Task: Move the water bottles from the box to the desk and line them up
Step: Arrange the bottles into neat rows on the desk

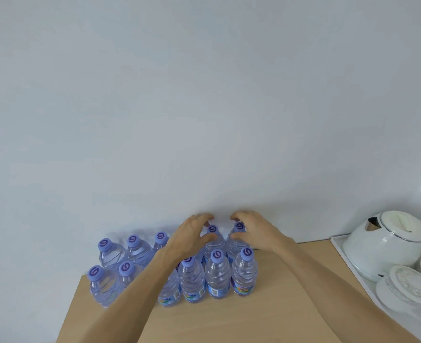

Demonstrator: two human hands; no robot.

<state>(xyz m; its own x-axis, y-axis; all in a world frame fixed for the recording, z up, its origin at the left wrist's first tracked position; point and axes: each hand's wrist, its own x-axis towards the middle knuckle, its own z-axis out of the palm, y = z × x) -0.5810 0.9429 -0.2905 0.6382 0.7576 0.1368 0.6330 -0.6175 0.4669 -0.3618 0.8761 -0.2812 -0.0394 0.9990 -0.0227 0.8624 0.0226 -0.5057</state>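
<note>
left hand [192,233] curled round the neck of a back-row bottle [213,240], thumb in front, fingers behind. right hand [250,230] pinches the neighbouring bottle [237,237] the same way, grip looks loose but partly hidden. full bottles: heavy-ish, thin walls flex, so neck or shoulder is the safest hold. two rows of bottles [192,278] stand on the desk [229,318] against the wall; box not in view.

You have one view only, from your head, wide-angle, facing forward and down across the desk [266,318] toward the wall [204,95]. It sits close: the desk's far edge lies low in frame, its near edge probably cut off.
</note>
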